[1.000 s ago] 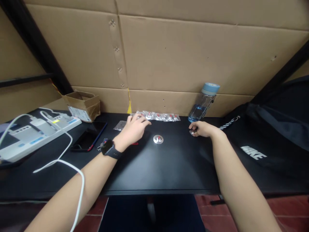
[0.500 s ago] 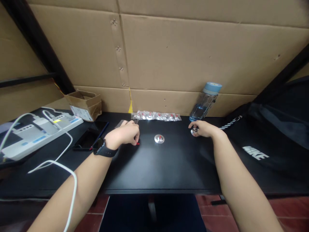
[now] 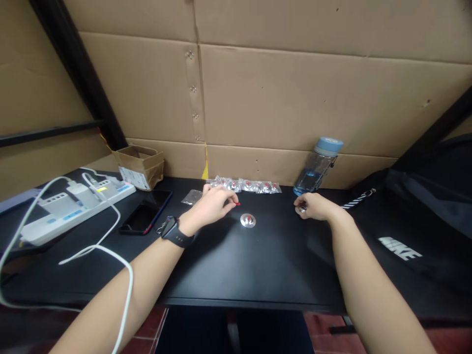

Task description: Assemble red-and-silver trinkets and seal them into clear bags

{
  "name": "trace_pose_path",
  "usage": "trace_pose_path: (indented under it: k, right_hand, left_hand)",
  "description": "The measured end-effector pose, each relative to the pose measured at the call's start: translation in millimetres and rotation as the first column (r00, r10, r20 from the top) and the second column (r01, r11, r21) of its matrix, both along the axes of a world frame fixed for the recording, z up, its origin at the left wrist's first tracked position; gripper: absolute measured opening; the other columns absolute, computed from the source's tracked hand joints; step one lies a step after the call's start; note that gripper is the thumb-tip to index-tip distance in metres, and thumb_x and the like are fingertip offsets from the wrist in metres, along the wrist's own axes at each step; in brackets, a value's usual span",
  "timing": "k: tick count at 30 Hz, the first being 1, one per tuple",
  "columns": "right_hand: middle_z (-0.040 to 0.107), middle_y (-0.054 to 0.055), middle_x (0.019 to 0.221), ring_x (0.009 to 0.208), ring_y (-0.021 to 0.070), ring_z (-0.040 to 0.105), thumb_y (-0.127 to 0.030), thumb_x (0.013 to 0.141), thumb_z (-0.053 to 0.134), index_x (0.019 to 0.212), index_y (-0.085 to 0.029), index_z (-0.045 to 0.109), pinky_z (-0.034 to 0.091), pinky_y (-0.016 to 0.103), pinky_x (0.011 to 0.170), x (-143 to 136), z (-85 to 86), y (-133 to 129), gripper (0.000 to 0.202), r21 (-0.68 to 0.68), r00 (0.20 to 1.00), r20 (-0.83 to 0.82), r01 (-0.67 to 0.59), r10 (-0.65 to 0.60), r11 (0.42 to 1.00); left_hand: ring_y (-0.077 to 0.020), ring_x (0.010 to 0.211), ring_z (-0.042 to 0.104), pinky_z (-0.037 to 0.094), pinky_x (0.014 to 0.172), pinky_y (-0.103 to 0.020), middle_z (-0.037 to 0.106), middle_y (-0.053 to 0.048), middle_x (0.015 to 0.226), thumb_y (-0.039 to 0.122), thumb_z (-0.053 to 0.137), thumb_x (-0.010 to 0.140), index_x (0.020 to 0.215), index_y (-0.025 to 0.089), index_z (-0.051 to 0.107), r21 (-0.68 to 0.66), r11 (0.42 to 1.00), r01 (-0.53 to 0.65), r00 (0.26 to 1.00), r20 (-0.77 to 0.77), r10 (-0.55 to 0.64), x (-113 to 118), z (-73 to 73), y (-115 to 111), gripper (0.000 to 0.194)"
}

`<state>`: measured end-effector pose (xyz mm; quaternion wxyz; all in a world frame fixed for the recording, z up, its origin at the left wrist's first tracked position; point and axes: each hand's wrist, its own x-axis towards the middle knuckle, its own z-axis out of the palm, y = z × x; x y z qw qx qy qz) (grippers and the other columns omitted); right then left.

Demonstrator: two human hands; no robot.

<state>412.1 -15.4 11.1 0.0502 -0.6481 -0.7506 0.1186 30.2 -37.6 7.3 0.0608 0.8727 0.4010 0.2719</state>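
Observation:
My left hand [image 3: 216, 204] is closed in a pinch on a small red piece [image 3: 238, 203], held just above the table left of centre. Below and right of it, a round silver disc [image 3: 248, 221] with a red spot at its middle lies flat on the black table [image 3: 254, 270]. At the right, my right hand [image 3: 313, 206] pinches another silver disc [image 3: 301, 209], partly hidden by the fingers, near the foot of a bottle. Behind, a row of silver discs in clear wrappers [image 3: 249, 185] lies along the cardboard wall.
A bottle with a blue lid [image 3: 313, 167] leans at the back right, beside a black bag [image 3: 435, 216]. At left are a cardboard box [image 3: 142, 167], a phone [image 3: 145, 214], a power strip [image 3: 79, 209] with white cables and a clear packet [image 3: 191, 197].
My left hand has moved right with the red piece, towards the lone disc, uncovering the clear packet. My right hand still holds its disc. The whole view has shifted slightly.

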Motion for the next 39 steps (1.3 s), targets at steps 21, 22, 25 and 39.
trace_pose_path:
  k: [21, 22, 25, 39]
  right_hand:
    - [0.064, 0.006, 0.128, 0.105, 0.0213, 0.068, -0.02, 0.064, 0.091, 0.121, -0.029, 0.063, 0.054, 0.045, 0.102, -139.6, -10.8, -39.8, 0.065, 0.178, 0.1, -0.971, -0.299, 0.216, 0.937]
    - [0.064, 0.006, 0.127, 0.104, 0.0211, 0.068, -0.019, 0.063, 0.091, 0.121, -0.029, 0.063, 0.055, 0.045, 0.102, -139.8, -11.0, -39.7, 0.065, 0.176, 0.096, -0.972, -0.305, 0.214, 0.936]
    - [0.064, 0.006, 0.126, 0.104, 0.021, 0.069, -0.018, 0.063, 0.091, 0.121, -0.029, 0.063, 0.056, 0.045, 0.101, -140.9, -11.5, -40.0, 0.066, 0.173, 0.09, -0.973, -0.315, 0.21, 0.933]
    - [0.07, 0.008, 0.121, 0.106, 0.0234, 0.071, -0.023, 0.061, 0.093, 0.116, -0.025, 0.064, 0.058, 0.042, 0.098, -148.4, -21.0, -38.7, 0.063, 0.221, 0.176, -0.95, -0.204, 0.257, 0.954]
  left_hand:
    - [-0.0234, 0.103, 0.063, 0.044, 0.1, -0.042, 0.074, -0.001, 0.098, 0.034, 0.078, 0.084, 0.087, 0.028, 0.078, -0.007, 1.0, -0.028, 0.875, 0.483, 0.028, 27.6, -9.3, -9.7, 0.007]
    - [-0.0238, 0.106, 0.062, 0.043, 0.101, -0.042, 0.073, -0.001, 0.101, 0.034, 0.078, 0.084, 0.087, 0.028, 0.078, -0.001, 0.999, -0.042, 0.879, 0.475, 0.038, 28.9, -9.2, -10.8, 0.006]
    - [-0.0248, 0.111, 0.059, 0.041, 0.103, -0.044, 0.07, -0.002, 0.105, 0.032, 0.077, 0.085, 0.087, 0.028, 0.077, 0.008, 0.997, -0.073, 0.894, 0.443, 0.062, 32.3, -8.8, -14.2, 0.005]
    - [-0.026, 0.116, 0.052, 0.036, 0.1, -0.046, 0.065, -0.003, 0.112, 0.027, 0.07, 0.089, 0.088, 0.027, 0.074, 0.043, 0.984, -0.174, 0.927, 0.345, 0.149, 41.0, -10.3, -24.6, 0.004]
